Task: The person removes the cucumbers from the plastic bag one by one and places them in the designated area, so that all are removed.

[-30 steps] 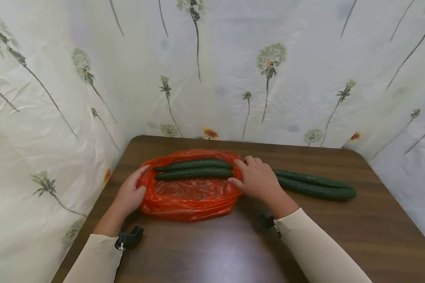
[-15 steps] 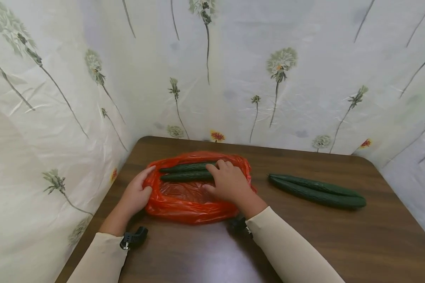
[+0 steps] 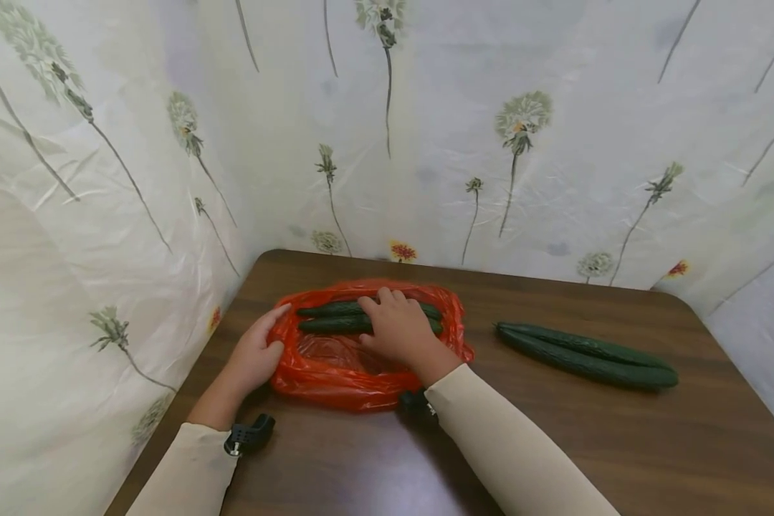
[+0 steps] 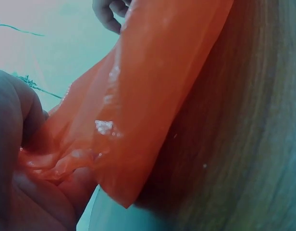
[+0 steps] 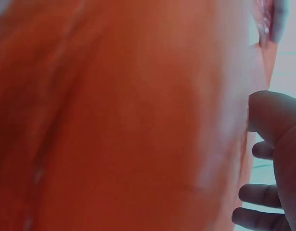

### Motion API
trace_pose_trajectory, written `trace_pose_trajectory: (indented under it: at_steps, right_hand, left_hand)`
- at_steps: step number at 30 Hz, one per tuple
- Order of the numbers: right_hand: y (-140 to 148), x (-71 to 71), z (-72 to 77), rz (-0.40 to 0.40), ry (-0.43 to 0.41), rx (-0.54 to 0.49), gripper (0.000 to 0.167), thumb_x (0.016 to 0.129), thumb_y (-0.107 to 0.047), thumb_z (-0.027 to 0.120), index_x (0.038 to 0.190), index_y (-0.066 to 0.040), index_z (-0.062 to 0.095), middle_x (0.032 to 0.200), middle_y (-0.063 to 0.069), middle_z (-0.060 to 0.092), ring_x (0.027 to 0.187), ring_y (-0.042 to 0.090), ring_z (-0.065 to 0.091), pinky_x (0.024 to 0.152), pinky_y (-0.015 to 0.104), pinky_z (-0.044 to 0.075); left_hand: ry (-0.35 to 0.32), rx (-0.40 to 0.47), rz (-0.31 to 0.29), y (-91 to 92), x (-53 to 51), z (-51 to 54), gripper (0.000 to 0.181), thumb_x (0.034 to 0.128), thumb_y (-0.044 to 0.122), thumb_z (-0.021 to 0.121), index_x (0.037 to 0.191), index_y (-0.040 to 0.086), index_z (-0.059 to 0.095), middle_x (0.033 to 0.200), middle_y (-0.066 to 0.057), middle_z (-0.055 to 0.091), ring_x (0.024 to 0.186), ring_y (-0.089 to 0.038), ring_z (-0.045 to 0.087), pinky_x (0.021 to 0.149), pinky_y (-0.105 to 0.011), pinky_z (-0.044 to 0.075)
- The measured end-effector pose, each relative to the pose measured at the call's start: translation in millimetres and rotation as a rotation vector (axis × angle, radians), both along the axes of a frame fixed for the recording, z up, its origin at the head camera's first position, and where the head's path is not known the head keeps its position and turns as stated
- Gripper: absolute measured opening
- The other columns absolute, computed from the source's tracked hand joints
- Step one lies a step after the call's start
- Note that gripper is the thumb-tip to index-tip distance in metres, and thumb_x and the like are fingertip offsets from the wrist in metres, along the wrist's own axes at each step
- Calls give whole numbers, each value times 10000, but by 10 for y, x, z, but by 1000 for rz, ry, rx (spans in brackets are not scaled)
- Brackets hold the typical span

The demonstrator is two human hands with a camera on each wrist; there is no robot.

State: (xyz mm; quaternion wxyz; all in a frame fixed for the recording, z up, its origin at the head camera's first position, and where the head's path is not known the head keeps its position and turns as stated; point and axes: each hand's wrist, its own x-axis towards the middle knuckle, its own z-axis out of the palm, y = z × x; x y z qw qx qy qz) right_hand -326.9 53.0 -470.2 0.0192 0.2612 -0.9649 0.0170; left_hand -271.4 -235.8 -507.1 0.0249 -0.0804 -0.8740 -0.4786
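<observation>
Head view: left hand is pinching the bag; right hand, fingers parted, is spanning 2 bagged cucumbers. 2 loose cucumbers are lying outside on the desk, work seemingly standing halfway.

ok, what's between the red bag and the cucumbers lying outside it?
Just bare tabletop: the head view shows a gap between the red bag and those cucumbers.

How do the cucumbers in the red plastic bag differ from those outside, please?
The right hand partly covers the long green bagged cucumbers; the long green loose cucumbers lie uncovered. In the head view, the bagged pair is nearly level; the loose pair slants. Both are pairs.
</observation>
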Motion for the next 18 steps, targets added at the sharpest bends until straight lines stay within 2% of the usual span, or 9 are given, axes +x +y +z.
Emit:
trace_pose_trajectory:
  at_steps: [11,18]
  right_hand:
    - [-146,-84,-78,-10,-50,19,700,918,-521,735,1525,-268,494,1383,90,542,1193,297,514,1015,537,511]
    - [-192,-127,-144,-37,-69,33,678,913,-507,745,1503,-258,520,1362,98,545,1210,307,513,1034,549,507]
  left_hand:
    - [-16,-7,15,-15,14,-18,678,952,5,463,1612,148,404,1678,-164,345,1544,-372,321,1243,-603,285]
    - [9,-10,7,-13,-13,-15,679,943,-27,468,1601,135,422,1671,-163,362,1547,-376,318,1249,-607,271]
